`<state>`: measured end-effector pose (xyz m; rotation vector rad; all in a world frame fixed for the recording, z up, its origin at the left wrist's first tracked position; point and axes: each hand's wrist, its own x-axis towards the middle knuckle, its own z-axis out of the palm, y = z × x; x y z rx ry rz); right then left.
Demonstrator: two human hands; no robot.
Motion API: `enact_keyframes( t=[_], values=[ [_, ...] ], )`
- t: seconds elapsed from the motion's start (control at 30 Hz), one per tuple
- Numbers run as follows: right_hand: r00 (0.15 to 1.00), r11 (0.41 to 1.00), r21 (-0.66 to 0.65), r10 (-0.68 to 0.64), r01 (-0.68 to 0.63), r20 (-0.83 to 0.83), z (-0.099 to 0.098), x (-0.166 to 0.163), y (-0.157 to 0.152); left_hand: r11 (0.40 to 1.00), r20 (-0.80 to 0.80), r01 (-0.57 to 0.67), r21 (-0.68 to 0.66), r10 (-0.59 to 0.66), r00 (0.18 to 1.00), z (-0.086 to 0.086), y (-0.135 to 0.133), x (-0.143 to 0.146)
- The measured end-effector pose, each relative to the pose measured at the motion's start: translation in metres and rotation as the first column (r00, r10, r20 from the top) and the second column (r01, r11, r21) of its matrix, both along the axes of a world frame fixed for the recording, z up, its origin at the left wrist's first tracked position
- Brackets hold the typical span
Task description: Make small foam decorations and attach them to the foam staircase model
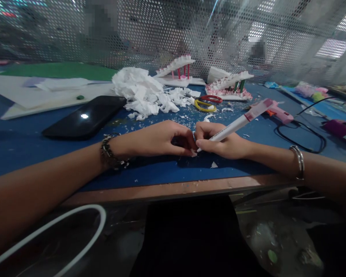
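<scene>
My forearms are bare. Behind my left hand [158,139] I wear a dark, chunky bracelet [112,154] with glinting links; behind my right hand [223,145], thin silver bangles [300,162] stacked together.

White-pink craft knife [239,121] tilted, tip at white scrap [193,153].

Blue table [31,154]; white, apparently pink-tipped tool [239,121].

- A black phone [85,117] lies on the blue bench [31,142], at the left.
- A heap of white scraps [144,92] is behind it.
- A red ring [211,99] and a yellow ring [204,106] lie just beside the heap.
- A pink glue gun [279,113] lies at the right, near a black cable [302,138].
- Two white models [177,71] stand before a mesh screen [161,34].
</scene>
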<state>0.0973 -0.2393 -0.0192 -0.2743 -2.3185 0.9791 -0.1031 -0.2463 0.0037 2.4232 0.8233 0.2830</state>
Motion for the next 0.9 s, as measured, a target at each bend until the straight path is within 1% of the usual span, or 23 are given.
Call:
enact_keyframes(
  t=[0.07,0.2,0.33,0.5,0.63,0.77,0.9],
  values=[
    [1.0,1.0,-0.008,0.001,-0.001,-0.012,0.0,0.0,0.0002,1.0,-0.005,-0.002,-0.001,0.002,1.0,-0.0005,0.0002,-0.0003],
    [1.0,1.0,0.009,0.002,-0.003,0.028,-0.0005,-0.0003,0.0005,1.0,0.014,0.008,-0.027,-0.008,1.0,0.0001,-0.0006,-0.0007],
    [1.0,0.999,-0.037,-0.014,0.013,-0.015,-0.0012,-0.0005,0.0004,1.0,-0.029,-0.011,0.014,0.011,1.0,0.0028,-0.0021,0.0006],
    [1.0,1.0,0.001,-0.024,0.024,0.003,-0.0015,-0.0004,0.0002,0.999,-0.017,-0.015,-0.041,0.014,1.0,0.003,-0.0022,0.0019],
    [1.0,0.999,-0.023,-0.023,0.024,0.003,-0.0007,-0.0007,-0.0007,1.0,-0.026,-0.017,-0.009,0.016,1.0,0.0011,-0.001,0.0011],
    [0.997,0.998,0.033,-0.047,0.045,0.054,0.0011,0.0,-0.0012,1.0,-0.022,-0.012,-0.01,0.012,1.0,0.001,-0.0006,0.0009],
    [0.997,0.998,0.032,-0.054,0.052,0.059,0.0015,0.0004,-0.0021,1.0,-0.026,-0.019,-0.007,0.018,0.999,0.001,-0.0002,0.0007]
  ],
)
